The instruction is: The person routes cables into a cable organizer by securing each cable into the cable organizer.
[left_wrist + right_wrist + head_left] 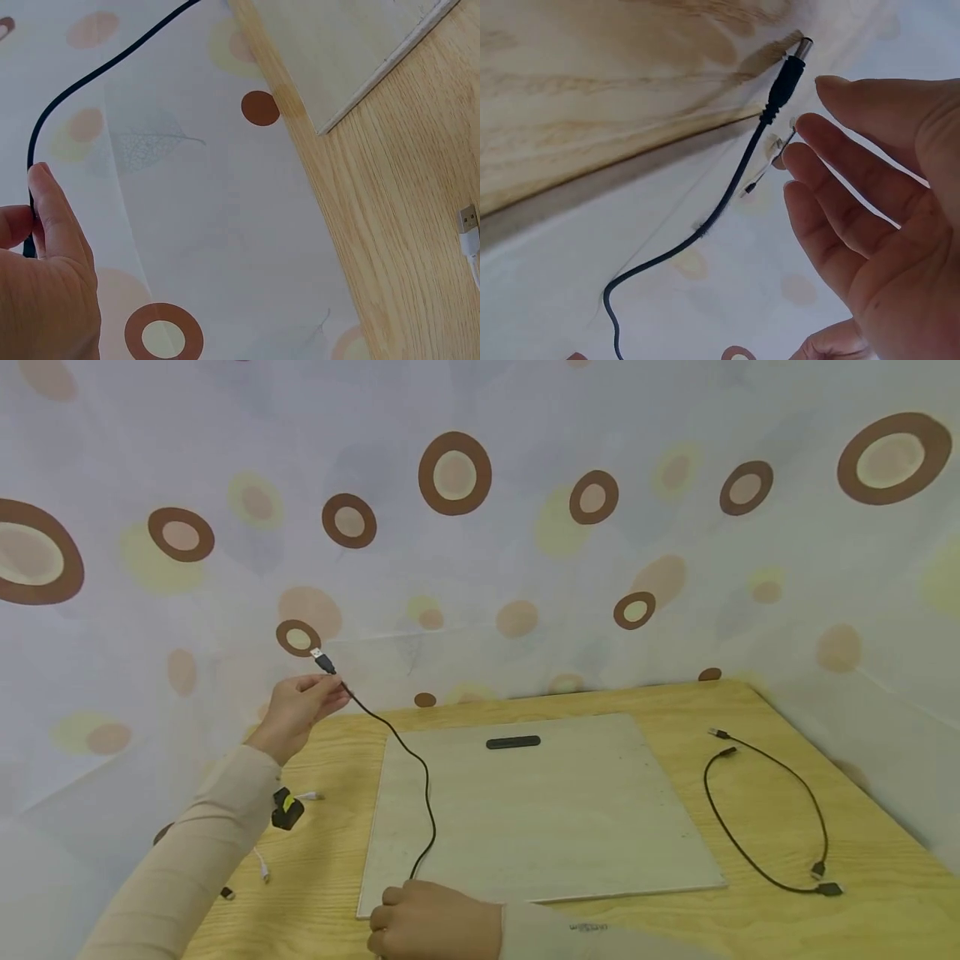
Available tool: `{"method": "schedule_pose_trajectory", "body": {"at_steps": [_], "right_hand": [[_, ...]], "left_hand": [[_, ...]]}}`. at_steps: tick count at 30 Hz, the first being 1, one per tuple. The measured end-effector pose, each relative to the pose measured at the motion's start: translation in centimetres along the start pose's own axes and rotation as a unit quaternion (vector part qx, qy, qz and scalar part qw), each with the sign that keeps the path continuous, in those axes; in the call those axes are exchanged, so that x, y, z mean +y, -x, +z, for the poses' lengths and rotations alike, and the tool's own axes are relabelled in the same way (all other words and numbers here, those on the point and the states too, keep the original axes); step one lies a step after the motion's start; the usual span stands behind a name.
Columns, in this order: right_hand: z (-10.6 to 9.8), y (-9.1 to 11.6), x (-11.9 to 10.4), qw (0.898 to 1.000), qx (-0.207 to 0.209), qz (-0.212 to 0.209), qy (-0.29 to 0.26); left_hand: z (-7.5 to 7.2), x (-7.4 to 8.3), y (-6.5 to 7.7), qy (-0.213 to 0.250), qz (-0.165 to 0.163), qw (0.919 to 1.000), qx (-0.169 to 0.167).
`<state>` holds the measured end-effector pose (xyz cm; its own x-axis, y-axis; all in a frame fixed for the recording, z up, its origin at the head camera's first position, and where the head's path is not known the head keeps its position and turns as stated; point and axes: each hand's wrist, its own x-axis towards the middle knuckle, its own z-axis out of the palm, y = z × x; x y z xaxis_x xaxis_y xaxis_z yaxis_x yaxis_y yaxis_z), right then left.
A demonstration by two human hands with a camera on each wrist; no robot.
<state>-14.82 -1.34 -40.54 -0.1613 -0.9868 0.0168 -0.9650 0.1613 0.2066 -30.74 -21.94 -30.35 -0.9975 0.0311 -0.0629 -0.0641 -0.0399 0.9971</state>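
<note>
My left hand (300, 710), raised at the left, pinches a black USB cable (426, 768) just below its USB plug (322, 660), between thumb and fingers. From there the cable hangs in a curve over the pale board toward my right hand (435, 920) at the board's front edge. In the right wrist view, the cable's other end is a black barrel plug (787, 82) with a metal tip. My right hand (870, 195) is beside that plug, thumb and fingertips apart, fingers loosely bent. In the left wrist view, the left hand (56, 262) holds the cable near its thick end.
A pale board (555, 810) with a dark oblong slot (513, 742) lies on the wooden table (330, 860). Two short black cables (813, 802) lie at the right. At the left are a black and yellow item (287, 810) and white cable plugs (262, 870). Patterned sheeting surrounds the table.
</note>
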Motion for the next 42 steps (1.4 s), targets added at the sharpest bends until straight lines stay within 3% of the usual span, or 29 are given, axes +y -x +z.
{"method": "schedule_pose_trajectory", "body": {"at_steps": [6,11,19,35,42], "right_hand": [[1.1,-0.8,0.0,0.998,-0.034,-0.027,-0.038],[1.3,-1.1,0.0,0.998,-0.039,-0.045,-0.036],[1.4,-1.3,0.1,0.998,-0.053,0.001,-0.04],[1.2,-1.2,0.3,0.999,-0.034,-0.012,-0.012],[0.3,-0.3,0.2,1.0,-0.02,-0.005,-0.024]], "left_hand": [[-0.2,-0.1,0.2,0.001,-0.001,1.0,-0.002],[-0.2,-0.1,0.3,-0.004,-0.003,1.0,0.002],[0.0,-0.3,0.3,-0.02,-0.005,0.9998,-0.001],[-0.8,-0.4,0.4,-0.02,0.007,0.9997,0.014],[-2.1,-0.8,0.2,-0.011,0.01,0.9996,0.022]]}}
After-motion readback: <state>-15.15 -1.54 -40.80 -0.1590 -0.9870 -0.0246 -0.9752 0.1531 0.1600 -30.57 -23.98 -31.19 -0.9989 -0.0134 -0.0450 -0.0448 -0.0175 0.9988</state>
